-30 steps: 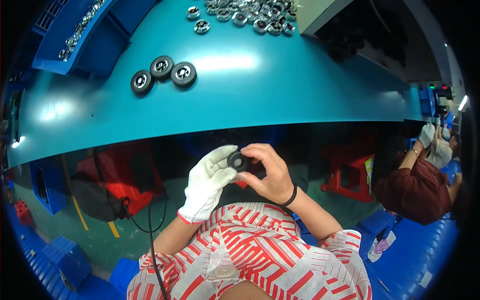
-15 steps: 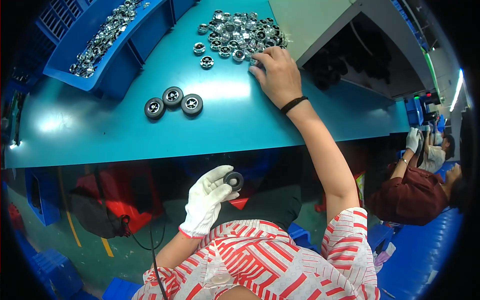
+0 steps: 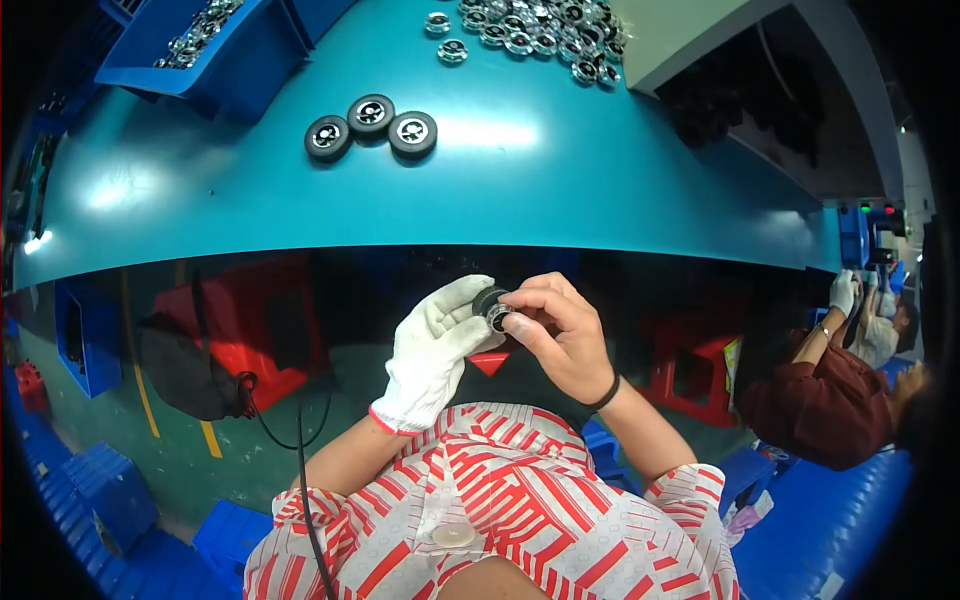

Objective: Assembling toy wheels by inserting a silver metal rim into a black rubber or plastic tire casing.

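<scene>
My left hand (image 3: 432,345), in a white glove, is closed round a small black rubber tyre (image 3: 484,299) in front of my body. Bare but for a black band at the wrist, my right hand (image 3: 563,335) pinches a shiny chrome wheel hub (image 3: 497,317) against the tyre's face. Fingers cover part of both pieces, and I cannot tell how far the hub sits inside the tyre. On the teal table (image 3: 250,210) beyond my hands lie three black wheels (image 3: 371,116) with chrome hubs, touching one another.
Loose chrome hubs (image 3: 545,35) are heaped at the table's far side. A blue bin (image 3: 190,80) of chrome parts stands far left. To the right is a pale open-fronted housing (image 3: 690,50) with dark pieces inside. A co-worker in a dark red top (image 3: 815,405) sits at right.
My right hand has come back from the heap of hubs to my left hand, bringing a chrome hub to the tyre. The view has shifted, so the table sits higher.
</scene>
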Tool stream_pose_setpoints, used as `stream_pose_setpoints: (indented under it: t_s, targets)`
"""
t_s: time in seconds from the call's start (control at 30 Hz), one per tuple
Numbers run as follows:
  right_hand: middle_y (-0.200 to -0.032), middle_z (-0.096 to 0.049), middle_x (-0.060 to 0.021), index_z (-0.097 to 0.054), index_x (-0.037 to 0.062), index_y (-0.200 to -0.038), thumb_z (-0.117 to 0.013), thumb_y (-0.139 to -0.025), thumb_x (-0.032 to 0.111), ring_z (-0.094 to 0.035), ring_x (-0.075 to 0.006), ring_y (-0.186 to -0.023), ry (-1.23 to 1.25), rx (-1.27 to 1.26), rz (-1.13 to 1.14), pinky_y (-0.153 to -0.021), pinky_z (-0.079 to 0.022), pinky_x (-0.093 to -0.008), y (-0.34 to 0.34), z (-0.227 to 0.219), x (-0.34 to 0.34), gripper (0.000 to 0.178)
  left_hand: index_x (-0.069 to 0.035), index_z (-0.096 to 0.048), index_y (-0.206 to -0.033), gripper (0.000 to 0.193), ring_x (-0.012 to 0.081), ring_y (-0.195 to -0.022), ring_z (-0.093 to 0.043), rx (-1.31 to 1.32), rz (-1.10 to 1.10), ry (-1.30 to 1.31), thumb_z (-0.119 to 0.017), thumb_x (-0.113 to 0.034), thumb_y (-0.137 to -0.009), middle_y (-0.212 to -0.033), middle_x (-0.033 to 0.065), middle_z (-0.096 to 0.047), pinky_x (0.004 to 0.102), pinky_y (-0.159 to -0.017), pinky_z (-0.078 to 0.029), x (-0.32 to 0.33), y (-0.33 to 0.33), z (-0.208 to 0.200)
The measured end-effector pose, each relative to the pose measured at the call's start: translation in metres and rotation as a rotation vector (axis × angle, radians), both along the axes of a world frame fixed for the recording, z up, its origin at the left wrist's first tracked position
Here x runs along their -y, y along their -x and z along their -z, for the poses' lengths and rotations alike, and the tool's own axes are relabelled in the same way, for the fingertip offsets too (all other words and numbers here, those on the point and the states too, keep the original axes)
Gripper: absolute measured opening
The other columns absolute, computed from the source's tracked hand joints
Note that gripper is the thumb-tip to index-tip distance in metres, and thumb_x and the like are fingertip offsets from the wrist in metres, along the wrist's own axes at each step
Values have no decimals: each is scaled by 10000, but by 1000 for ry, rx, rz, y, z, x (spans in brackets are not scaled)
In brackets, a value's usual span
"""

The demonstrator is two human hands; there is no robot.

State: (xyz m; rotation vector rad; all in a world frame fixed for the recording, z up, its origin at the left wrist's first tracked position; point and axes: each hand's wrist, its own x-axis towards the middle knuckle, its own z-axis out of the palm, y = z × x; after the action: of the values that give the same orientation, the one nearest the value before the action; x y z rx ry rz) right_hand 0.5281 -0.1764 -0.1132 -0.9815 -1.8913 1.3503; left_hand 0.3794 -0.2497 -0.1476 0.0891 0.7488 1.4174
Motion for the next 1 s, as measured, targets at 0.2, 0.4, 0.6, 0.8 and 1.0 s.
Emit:
stream_pose_setpoints:
  t_s: [0.2,0.4,0.6,0.8,1.0]
  targets:
    - [-897,-583,-76,-631,-3,-932,-686,-787,16,-552,-101,-649,21,-27,113,-537,-434,-208,-10,23,12,156,47,-477,-1228,426,196,-998,-614,-117,26,31,-616,34,-826,-1105,139,-597,304,-866,-533,4,-9,0]
    - [-997,-547,-87,-596,2,-1042,-682,-789,11,-561,-109,-752,191,-101,71,-578,-467,-207,-17,34,14,268,63,-471,-1225,463,193,-1012,-601,-333,41,10,-650,50,-799,-1111,144,-584,296,-891,-511,6,-13,4]
    - [-1001,-533,-99,-560,-16,-1154,-667,-827,56,-556,-132,-852,272,17,-129,-688,-495,-221,-22,29,6,352,55,-476,-1210,465,201,-1012,-598,-392,82,-13,-655,53,-780,-1099,143,-578,300,-889,-506,5,-8,-3]
    - [-937,-531,-58,-590,-23,-1065,-676,-826,60,-543,-95,-788,443,-116,-107,-708,-485,-212,-24,45,8,267,62,-455,-1247,509,201,-996,-609,-447,208,13,-652,54,-777,-1111,151,-580,285,-881,-500,6,-3,-6]
    - [-930,-519,-40,-590,-26,-990,-677,-828,58,-524,-78,-743,608,-178,-196,-679,-484,-197,-23,49,5,202,56,-539,-1192,429,165,-884,-650,-703,279,-11,-674,24,-785,-1012,134,-642,249,-785,-519,11,0,5]
